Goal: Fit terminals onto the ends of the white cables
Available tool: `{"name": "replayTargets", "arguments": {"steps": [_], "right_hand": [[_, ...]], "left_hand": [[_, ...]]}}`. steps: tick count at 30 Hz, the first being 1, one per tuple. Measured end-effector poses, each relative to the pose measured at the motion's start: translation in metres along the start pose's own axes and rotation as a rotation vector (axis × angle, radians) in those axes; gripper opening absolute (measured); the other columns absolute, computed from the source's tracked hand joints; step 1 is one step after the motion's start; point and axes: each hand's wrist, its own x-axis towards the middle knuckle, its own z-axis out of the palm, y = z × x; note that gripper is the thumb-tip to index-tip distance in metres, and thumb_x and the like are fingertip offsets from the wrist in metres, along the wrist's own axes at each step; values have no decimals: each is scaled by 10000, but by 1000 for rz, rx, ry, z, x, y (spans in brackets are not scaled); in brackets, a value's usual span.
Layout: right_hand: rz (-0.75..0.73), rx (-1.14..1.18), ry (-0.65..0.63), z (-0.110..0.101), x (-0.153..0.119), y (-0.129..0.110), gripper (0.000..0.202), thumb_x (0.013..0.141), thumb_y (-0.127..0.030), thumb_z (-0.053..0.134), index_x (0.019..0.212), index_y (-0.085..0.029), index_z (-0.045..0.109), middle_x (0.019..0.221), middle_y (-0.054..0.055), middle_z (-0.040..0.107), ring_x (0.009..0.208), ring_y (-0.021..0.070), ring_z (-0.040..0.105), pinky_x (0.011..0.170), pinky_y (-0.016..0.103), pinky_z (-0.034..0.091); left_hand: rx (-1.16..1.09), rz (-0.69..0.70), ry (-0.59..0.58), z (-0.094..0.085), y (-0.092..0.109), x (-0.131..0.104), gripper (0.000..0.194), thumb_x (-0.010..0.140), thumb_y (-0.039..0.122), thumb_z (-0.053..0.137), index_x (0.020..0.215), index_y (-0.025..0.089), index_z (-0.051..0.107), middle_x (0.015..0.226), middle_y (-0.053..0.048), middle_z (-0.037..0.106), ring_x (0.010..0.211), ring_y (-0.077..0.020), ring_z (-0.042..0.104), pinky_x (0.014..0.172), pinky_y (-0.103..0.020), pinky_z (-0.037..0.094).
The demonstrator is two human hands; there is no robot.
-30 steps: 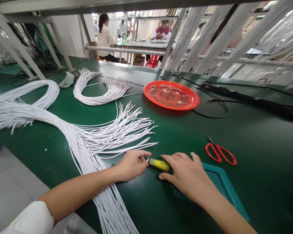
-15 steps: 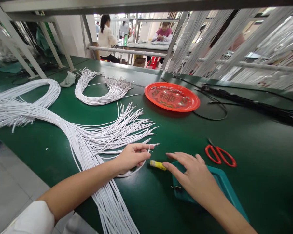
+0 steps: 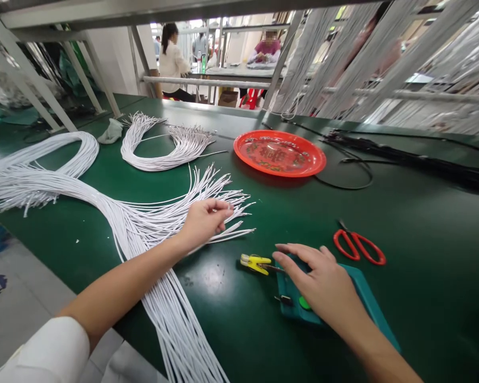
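Observation:
My left hand (image 3: 206, 222) is pinched closed over the fanned ends of a bundle of white cables (image 3: 159, 226). A small pale tip, which looks like a cable end, shows between its thumb and finger. My right hand (image 3: 317, 284) lies over a teal box (image 3: 369, 298), fingers stretched and thumb apart, holding nothing. The box has a green button (image 3: 304, 303), partly under the hand, and a small dark part with a metal pin at its left edge. Left of the thumb, a yellow clip (image 3: 256, 263) lies on the table, joined to the box by a thin lead.
Red-handled scissors (image 3: 359, 244) lie right of the box. Farther back are a red oval tray (image 3: 279, 154), a curved white cable bundle (image 3: 155, 159) and black cables (image 3: 415, 165). Grey frame bars cross above the green table (image 3: 231, 324). Two people are visible beyond.
My left hand has moved up and left from beside the yellow clip to the fanned cable ends. The cable beside the clip is gone from there. My right hand stays nearly in place.

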Motion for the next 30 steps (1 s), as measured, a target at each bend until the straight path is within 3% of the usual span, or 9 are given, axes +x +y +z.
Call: {"name": "replayTargets", "arguments": {"steps": [3,6,9,12,15,18,19,24,30], "right_hand": [[10,12,2,-1,-1,-2,420,716,-590,432,806,-239,646,914,49,687,913,265,594,975,573,228],[11,8,1,-1,-1,-3,388,734,-554,436,816,-235,642,926,47,686,917,256,594,980,546,247],[6,12,13,-3,-2,-4,364,742,-535,443,822,-240,641,921,37,688,899,243,603,980,526,265],[19,22,18,-5,-2,-5,367,745,-533,438,830,-242,645,912,28,691,904,241,608,981,515,273],[43,29,23,-7,-2,-7,401,738,-552,419,822,-238,654,909,39,694,935,264,601,959,513,305],[52,22,23,-9,-2,-8,433,735,-576,400,812,-240,662,905,51,694,928,285,606,908,508,358],[48,16,24,-9,-3,-7,438,735,-580,397,808,-242,665,899,51,695,920,287,610,890,504,375],[19,-4,36,-9,-2,-7,438,742,-588,387,781,-258,673,865,42,700,876,280,625,836,489,421],[21,-9,8,-9,-1,-7,460,738,-610,376,790,-263,673,864,40,698,888,283,618,826,501,432]], "left_hand": [[302,263,180,-6,-2,26,164,751,259,531,827,148,626,790,-27,633,565,-90,588,555,-206,454],[771,292,-37,-12,-19,38,299,747,198,529,1034,140,589,953,-74,637,734,-150,617,738,-278,461],[869,304,-177,-15,-32,29,488,701,174,585,1179,132,495,1220,-134,509,842,-168,602,821,-298,437],[925,452,-178,-16,-27,2,355,798,224,491,1142,139,522,1252,-119,483,1055,-185,509,904,-291,377],[928,452,-552,-21,-16,-31,228,821,294,481,970,182,613,933,-44,640,854,-149,573,772,-236,418],[902,396,-992,-30,-17,-60,190,774,334,557,872,196,644,783,-17,651,700,-124,576,640,-196,414],[912,394,-1063,-32,-21,-68,170,761,334,576,828,197,651,747,-15,648,678,-125,570,618,-198,407],[1009,460,-1093,-38,-33,-88,102,719,298,631,721,200,659,718,-23,633,728,-154,547,645,-228,397],[903,424,-1084,-36,-32,-83,106,749,287,601,744,193,650,709,-20,632,694,-133,556,652,-208,410]]}}
